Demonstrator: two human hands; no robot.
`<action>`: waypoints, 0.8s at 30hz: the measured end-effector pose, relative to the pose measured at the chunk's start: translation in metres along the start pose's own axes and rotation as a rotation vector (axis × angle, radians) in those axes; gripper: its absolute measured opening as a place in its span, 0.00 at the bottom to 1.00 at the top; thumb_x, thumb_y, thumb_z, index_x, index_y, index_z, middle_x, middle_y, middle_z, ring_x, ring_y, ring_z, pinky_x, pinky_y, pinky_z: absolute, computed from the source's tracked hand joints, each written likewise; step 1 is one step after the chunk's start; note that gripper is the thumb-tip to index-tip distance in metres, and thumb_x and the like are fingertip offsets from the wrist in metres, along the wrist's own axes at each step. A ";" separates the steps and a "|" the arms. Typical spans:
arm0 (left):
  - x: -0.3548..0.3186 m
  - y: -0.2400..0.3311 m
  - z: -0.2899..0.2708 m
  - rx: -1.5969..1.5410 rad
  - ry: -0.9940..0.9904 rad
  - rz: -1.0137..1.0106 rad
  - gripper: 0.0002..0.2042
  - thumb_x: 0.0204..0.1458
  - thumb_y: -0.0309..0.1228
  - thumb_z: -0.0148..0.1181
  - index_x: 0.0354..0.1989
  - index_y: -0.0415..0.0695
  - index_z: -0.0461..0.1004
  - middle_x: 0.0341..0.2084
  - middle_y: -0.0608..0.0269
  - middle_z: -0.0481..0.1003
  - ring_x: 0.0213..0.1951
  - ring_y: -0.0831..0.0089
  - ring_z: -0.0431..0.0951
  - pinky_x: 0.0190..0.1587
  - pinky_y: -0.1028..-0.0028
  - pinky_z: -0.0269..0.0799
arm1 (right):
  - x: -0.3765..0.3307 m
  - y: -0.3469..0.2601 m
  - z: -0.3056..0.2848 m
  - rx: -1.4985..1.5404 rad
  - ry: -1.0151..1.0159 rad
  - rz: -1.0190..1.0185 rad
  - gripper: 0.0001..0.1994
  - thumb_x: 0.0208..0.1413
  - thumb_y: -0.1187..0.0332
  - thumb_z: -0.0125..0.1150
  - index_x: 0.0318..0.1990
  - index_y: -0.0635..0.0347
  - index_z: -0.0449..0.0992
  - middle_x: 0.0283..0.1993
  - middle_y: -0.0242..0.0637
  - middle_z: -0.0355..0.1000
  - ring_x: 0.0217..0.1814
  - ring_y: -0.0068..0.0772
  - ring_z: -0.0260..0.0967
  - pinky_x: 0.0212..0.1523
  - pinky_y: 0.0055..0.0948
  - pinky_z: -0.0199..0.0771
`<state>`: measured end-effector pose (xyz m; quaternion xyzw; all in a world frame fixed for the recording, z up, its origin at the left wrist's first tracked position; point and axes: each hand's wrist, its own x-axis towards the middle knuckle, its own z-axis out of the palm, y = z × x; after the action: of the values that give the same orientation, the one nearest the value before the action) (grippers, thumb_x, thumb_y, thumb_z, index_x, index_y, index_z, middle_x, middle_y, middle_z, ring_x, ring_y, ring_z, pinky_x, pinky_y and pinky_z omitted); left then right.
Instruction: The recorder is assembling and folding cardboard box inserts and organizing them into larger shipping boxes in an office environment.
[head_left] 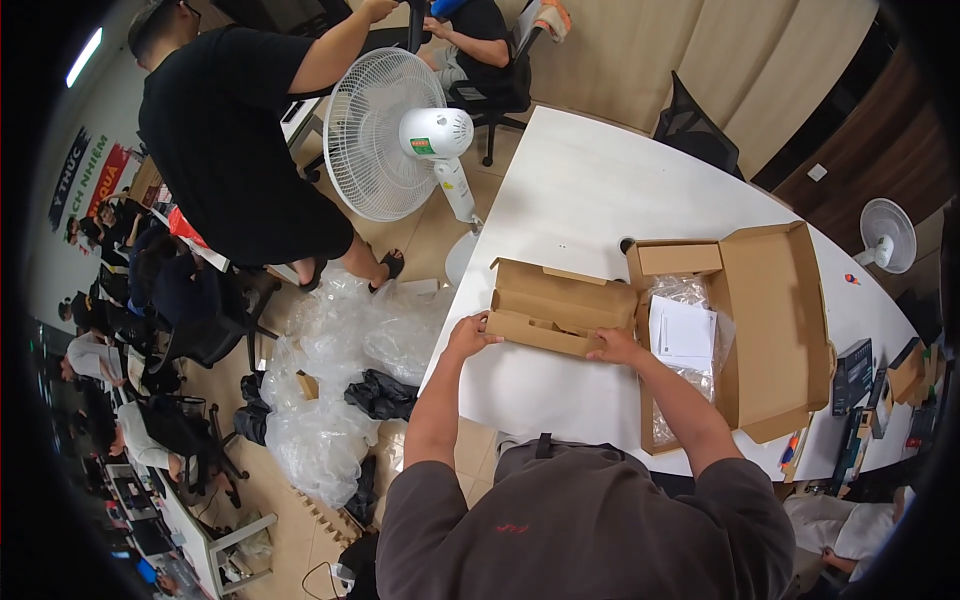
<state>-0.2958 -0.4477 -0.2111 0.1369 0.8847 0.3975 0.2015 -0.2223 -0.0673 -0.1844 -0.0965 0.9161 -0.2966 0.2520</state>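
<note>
A long, narrow cardboard box [555, 293] lies on the white table with its lid flap raised on the far side. My left hand [472, 335] grips its left end, fingers curled over the corner. At the right end of the near wall, my right hand [614, 346] holds the box with its fingers on the edge. Something low shows inside, but I cannot make it out. Just right of it stands a larger open cardboard box [780, 330], holding white paper sheets [683, 330], clear plastic wrapping [665, 405] and a smaller closed carton [680, 259].
Dark product boxes [852, 375] stand along the right side of the white table [570, 190]. A white fan [400, 135] stands beyond the left edge, near a person in black [240, 140]. Clear plastic bags [320, 400] cover the floor left. An office chair [695, 130] is behind the table.
</note>
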 end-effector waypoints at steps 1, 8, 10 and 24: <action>0.001 0.003 -0.001 0.001 0.000 -0.029 0.15 0.39 0.41 0.74 0.36 0.51 0.84 0.56 0.75 0.73 0.43 0.66 0.79 0.47 0.68 0.74 | -0.001 0.002 -0.002 0.029 -0.007 0.044 0.30 0.43 0.50 0.73 0.48 0.63 0.74 0.44 0.52 0.75 0.49 0.54 0.73 0.51 0.42 0.72; -0.003 0.025 0.014 0.104 0.018 -0.153 0.16 0.42 0.44 0.72 0.36 0.47 0.84 0.58 0.76 0.72 0.45 0.67 0.79 0.47 0.67 0.74 | -0.070 -0.023 -0.009 -0.240 0.398 0.014 0.31 0.41 0.68 0.73 0.55 0.66 0.68 0.56 0.53 0.65 0.59 0.56 0.62 0.58 0.44 0.65; 0.004 0.020 0.018 0.088 0.015 -0.123 0.16 0.42 0.44 0.72 0.36 0.47 0.84 0.56 0.69 0.73 0.47 0.65 0.78 0.47 0.67 0.73 | -0.078 -0.009 0.003 -0.151 0.486 0.083 0.32 0.41 0.72 0.71 0.56 0.67 0.66 0.58 0.55 0.62 0.61 0.58 0.59 0.60 0.45 0.63; 0.003 -0.001 0.012 0.069 0.041 -0.042 0.16 0.45 0.43 0.71 0.39 0.48 0.83 0.46 0.62 0.72 0.46 0.63 0.75 0.48 0.65 0.73 | -0.050 -0.021 0.013 0.194 0.758 0.459 0.33 0.45 0.74 0.68 0.59 0.74 0.61 0.53 0.59 0.64 0.56 0.60 0.63 0.57 0.44 0.67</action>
<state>-0.2933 -0.4389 -0.2197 0.1168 0.9046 0.3649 0.1867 -0.1725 -0.0742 -0.1614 0.2487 0.9094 -0.3317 -0.0340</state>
